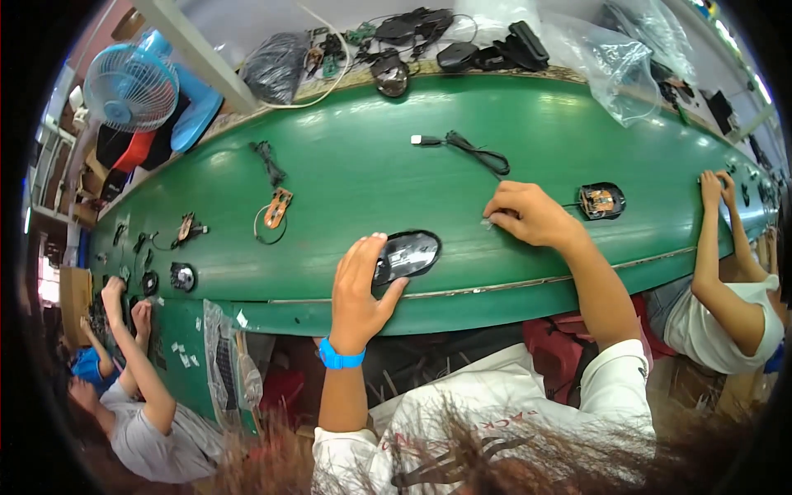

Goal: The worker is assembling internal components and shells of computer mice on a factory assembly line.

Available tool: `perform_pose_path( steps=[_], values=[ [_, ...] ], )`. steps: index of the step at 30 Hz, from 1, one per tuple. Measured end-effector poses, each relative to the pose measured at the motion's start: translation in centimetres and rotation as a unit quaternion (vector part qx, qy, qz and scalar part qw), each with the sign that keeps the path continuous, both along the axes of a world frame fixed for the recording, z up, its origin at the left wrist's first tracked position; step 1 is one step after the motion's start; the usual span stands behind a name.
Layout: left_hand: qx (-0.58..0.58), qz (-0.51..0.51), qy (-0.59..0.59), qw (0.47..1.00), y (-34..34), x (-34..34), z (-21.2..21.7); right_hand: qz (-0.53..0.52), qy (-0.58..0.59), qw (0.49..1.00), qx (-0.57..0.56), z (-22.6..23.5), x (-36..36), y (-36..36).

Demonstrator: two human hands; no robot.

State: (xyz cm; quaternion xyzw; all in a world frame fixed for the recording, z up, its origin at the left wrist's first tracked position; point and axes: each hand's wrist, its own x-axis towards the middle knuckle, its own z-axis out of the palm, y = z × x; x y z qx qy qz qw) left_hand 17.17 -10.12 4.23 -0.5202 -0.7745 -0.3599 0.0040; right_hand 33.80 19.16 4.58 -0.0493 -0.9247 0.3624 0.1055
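My left hand [360, 285], with a blue band at the wrist, grips a glossy black computer mouse shell [412, 252] between thumb and fingers at its left end. The shell rests on the green belt [346, 181]. To the right, the fingertips of my right hand [528, 216] are pinched together at the belt surface on a small clear piece [486, 223], whose kind I cannot make out. Beyond that hand lies a coiled black cable [478, 155] with a USB plug. An open mouse base [601, 200] with an orange circuit board sits right of my right wrist.
Left of centre lies an orange circuit board [278, 208] with its cable. More mouse parts lie farther left, including a black base [182, 277]. Co-workers' hands work at both ends. A blue fan [132, 87], a finished-looking mouse [390, 76] and plastic bags [619, 74] line the far side.
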Motion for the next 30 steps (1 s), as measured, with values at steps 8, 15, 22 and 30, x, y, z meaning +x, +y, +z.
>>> perform_pose_path(
  steps=[8,15,22,30],
  values=[
    [0.037,-0.037,-0.040,0.998,1.0,0.4,-0.5,-0.024,0.001,0.999,0.023,-0.2,0.8,0.4],
    [0.027,-0.016,-0.038,0.999,-0.3,0.0,-0.5,-0.108,0.100,0.989,0.011,0.7,2.2,0.8],
    [0.054,-0.040,-0.059,0.996,1.3,0.0,0.0,-0.501,0.185,0.845,0.033,4.5,12.1,21.0],
    [0.060,-0.008,-0.077,0.995,-0.3,-0.1,0.4,-0.479,0.050,0.865,0.142,2.5,9.5,24.1]
  ],
)
